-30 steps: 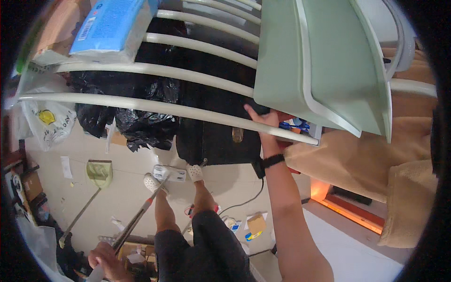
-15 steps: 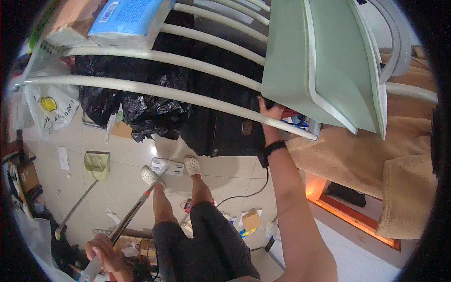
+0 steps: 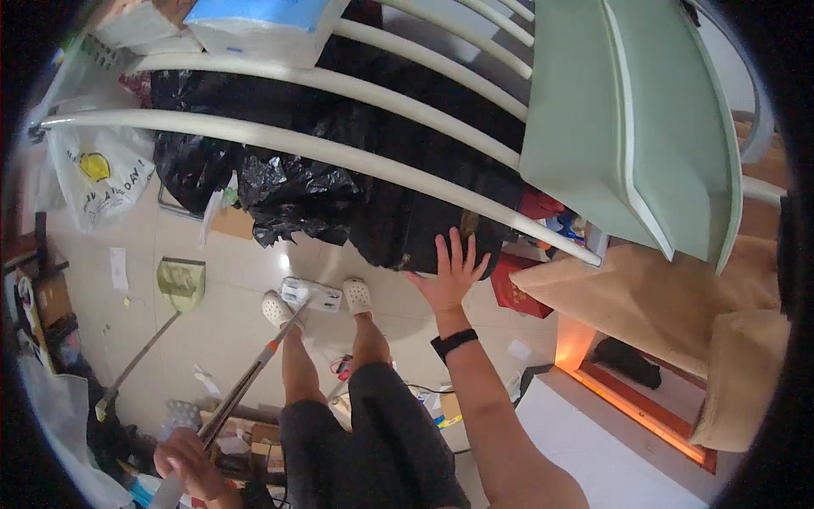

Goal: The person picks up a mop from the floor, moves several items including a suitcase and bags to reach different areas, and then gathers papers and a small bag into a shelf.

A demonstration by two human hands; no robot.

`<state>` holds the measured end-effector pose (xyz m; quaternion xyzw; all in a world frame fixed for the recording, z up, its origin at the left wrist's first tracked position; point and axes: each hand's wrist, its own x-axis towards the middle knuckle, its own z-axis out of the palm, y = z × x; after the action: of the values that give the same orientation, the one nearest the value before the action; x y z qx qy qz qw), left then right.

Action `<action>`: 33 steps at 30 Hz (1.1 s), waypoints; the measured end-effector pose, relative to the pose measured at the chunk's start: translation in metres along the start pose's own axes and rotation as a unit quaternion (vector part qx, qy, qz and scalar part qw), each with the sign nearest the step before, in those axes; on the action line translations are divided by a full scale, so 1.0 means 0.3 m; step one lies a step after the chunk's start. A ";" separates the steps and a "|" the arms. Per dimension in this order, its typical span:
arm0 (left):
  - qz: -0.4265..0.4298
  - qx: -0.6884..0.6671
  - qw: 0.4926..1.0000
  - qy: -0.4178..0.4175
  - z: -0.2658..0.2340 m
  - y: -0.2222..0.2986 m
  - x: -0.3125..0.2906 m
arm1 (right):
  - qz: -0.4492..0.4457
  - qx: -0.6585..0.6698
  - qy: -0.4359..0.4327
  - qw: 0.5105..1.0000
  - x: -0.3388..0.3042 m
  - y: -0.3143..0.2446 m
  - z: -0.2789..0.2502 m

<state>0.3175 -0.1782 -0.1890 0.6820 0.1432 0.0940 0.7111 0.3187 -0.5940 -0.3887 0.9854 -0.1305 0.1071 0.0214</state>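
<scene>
While the left hand [image 3: 193, 465] is closed around the high end of a mop [image 3: 248, 380], the right hand [image 3: 451, 288] is spread wide, with its fingers [image 3: 457, 244] over the low front part of a big black case [image 3: 424, 212]. The left hand is high on the pole [image 3: 227, 411], maybe so the mop can reach the floor [image 3: 237, 327] without much bending. The pole leans, and its flat head [image 3: 311, 293] lies on the floor between two pale shoes [image 3: 359, 297], very near the left one. That lean seems to help the head lie flat.

The right hand grips nothing. Fingers spread like that look good for steadying a big thing, but I cannot tell how hard they press. The case is under the long white bars [image 3: 339, 161], next to shiny black bags [image 3: 297, 195], maybe tucked there to save room. I cannot see what it rests on.

The mop has a thin grey pole with an orange band [image 3: 271, 346] near the bottom. Its head looks white with grey patches. The case is dark and boxy, with a dull gold-brown clasp [image 3: 468, 222] close to the fingers. The bars hide some of it.
</scene>
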 end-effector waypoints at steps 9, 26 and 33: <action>0.018 0.023 0.999 -0.026 -0.062 0.003 -0.042 | -0.055 -0.005 0.075 0.996 0.158 0.014 0.023; 0.017 0.004 1.000 0.023 -0.100 0.027 -0.194 | -0.091 0.062 -0.066 0.992 0.096 0.032 -0.075; 0.053 0.005 0.998 0.038 -0.063 0.005 -0.270 | -0.222 0.042 -0.119 0.967 0.231 -0.006 -0.127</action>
<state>0.2349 -0.1869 -0.1818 0.6882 0.1340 0.1570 0.6955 0.3768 -0.6069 -0.3365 0.9954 0.0945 -0.0125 -0.0129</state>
